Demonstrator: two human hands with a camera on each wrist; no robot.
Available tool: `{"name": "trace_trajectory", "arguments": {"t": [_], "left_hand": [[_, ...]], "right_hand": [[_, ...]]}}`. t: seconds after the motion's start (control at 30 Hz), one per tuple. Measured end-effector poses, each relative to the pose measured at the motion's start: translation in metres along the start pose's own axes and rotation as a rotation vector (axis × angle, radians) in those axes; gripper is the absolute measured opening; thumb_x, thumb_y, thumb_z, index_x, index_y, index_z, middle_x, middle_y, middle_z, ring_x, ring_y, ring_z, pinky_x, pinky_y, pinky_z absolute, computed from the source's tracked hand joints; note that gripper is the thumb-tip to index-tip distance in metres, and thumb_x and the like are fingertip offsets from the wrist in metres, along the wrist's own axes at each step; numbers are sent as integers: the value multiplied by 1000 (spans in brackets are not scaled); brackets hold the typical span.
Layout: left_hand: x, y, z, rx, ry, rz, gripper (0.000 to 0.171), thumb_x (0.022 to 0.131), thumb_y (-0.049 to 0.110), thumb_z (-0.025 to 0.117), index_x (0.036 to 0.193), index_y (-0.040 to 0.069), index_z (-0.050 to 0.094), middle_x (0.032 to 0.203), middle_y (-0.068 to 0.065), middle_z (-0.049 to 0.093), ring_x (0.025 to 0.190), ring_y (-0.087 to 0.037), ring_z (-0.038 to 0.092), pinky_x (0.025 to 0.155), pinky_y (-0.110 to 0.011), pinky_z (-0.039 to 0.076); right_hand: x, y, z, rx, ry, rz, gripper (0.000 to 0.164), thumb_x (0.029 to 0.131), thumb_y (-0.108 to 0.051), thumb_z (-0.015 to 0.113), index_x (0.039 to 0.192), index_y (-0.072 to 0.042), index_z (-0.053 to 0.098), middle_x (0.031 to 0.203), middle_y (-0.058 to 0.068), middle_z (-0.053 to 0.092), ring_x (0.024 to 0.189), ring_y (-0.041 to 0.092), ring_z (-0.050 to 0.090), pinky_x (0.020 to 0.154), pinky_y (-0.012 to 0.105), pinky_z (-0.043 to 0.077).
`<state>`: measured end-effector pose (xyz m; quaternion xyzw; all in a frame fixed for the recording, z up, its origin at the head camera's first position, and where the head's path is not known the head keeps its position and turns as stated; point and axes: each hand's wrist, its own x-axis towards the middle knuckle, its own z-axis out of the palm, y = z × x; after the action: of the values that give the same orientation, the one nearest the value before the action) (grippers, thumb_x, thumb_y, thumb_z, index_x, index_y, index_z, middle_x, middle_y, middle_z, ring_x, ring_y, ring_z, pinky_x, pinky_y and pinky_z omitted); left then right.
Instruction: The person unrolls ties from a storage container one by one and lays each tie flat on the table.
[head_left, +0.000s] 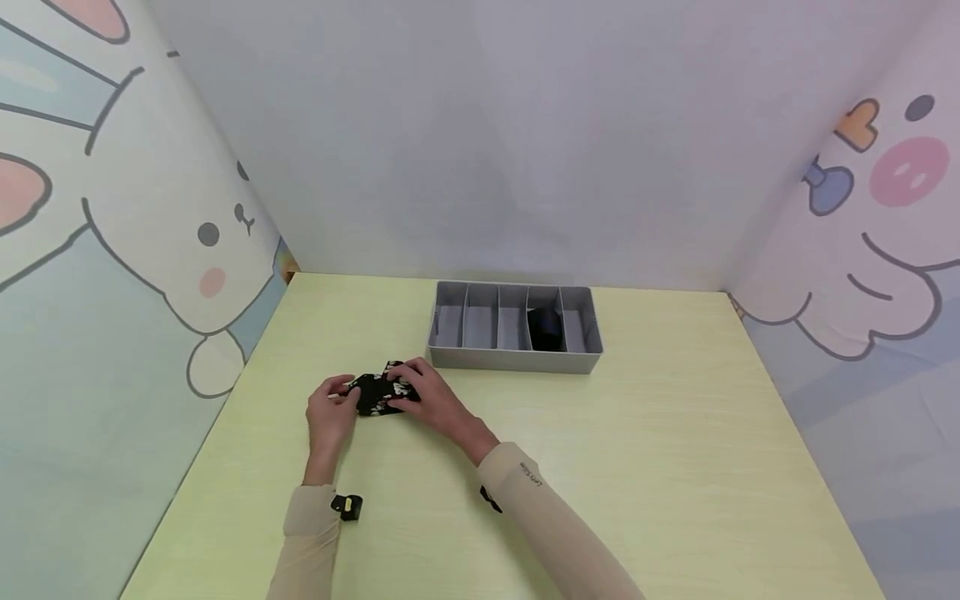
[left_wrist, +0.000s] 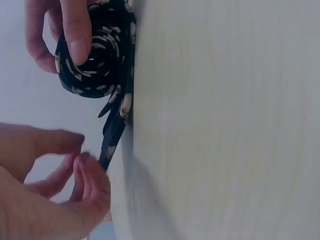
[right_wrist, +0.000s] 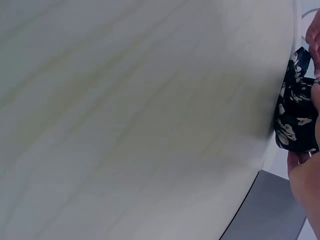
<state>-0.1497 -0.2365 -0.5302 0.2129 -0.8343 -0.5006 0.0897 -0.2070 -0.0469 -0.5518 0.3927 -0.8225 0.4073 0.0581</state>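
Note:
A black necktie with a white floral print [head_left: 375, 393] lies partly rolled up on the table. In the left wrist view its coil [left_wrist: 92, 55] stands on edge on the flat remaining length, showing a spiral of layers. My right hand [head_left: 427, 400] grips the coil from the right, thumb on the near side and fingers over the far side. At the left, my left hand [head_left: 332, 412] pinches at the loose end of the necktie with thumb and fingertips close together. The fingers partly hide that end in the left wrist view.
Behind the hands stands a grey organizer box [head_left: 517, 360] with several compartments in a row. A dark rolled item [head_left: 546, 329] sits in its second compartment from the right. Patterned cloth walls [head_left: 510, 150] border the pale wooden table [head_left: 660, 442].

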Motion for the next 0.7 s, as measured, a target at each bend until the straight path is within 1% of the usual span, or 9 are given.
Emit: {"name": "trace_trajectory", "arguments": {"t": [0.07, 0.17, 0.3, 0.37, 0.43, 0.53, 0.7], "left_hand": [[0, 0, 3, 1, -46, 13, 27, 101, 13, 65, 124, 0, 68, 113, -19, 66, 96, -24, 65, 72, -19, 46], [0, 0, 6, 11, -117, 19, 28, 102, 17, 65, 124, 0, 69, 115, -19, 69, 102, -27, 66, 79, -22, 47], [1, -3, 7, 19, -185, 18, 28, 102, 14, 64, 125, -1, 67, 116, -21, 69, 106, -31, 66, 79, -23, 48], [2, -4, 9, 17, -211, 26, 27, 101, 9, 64, 125, -3, 66, 117, -23, 68, 107, -33, 66, 77, -20, 47], [4, -5, 11, 10, -228, 34, 27, 101, 6, 63, 126, -4, 66, 118, -24, 67, 107, -34, 65, 76, -17, 47], [4, -4, 13, 12, -230, 40, 27, 100, 3, 63, 125, -5, 65, 118, -24, 67, 108, -34, 65, 78, -18, 48], [6, -4, 19, 39, -219, 38, 23, 99, 3, 65, 121, -5, 68, 112, -22, 68, 103, -32, 66, 80, -26, 50]], "right_hand": [[-1, 1, 0, 0, -1, 5, 38, 92, -17, 79, 125, -10, 63, 122, 9, 55, 113, 20, 57, 101, 30, 47], [-2, 2, -1, 6, -17, 16, 38, 93, -17, 78, 127, -11, 62, 123, 8, 54, 114, 19, 56, 101, 30, 46], [-4, 3, -2, 33, -46, 21, 38, 95, -18, 76, 129, -10, 61, 125, 9, 53, 117, 19, 54, 104, 30, 45], [-5, 4, -3, 43, -59, 30, 39, 95, -19, 74, 130, -10, 60, 126, 9, 52, 119, 20, 54, 105, 30, 45], [-5, 5, -4, 43, -64, 40, 39, 96, -19, 74, 130, -10, 59, 127, 9, 52, 120, 20, 54, 105, 30, 44], [-5, 6, -5, 46, -73, 56, 39, 96, -19, 74, 131, -11, 57, 129, 8, 52, 120, 19, 54, 105, 29, 44], [-7, 9, -9, 46, -72, 45, 40, 95, -18, 76, 129, -10, 56, 131, 8, 53, 122, 19, 54, 106, 30, 45]]}}
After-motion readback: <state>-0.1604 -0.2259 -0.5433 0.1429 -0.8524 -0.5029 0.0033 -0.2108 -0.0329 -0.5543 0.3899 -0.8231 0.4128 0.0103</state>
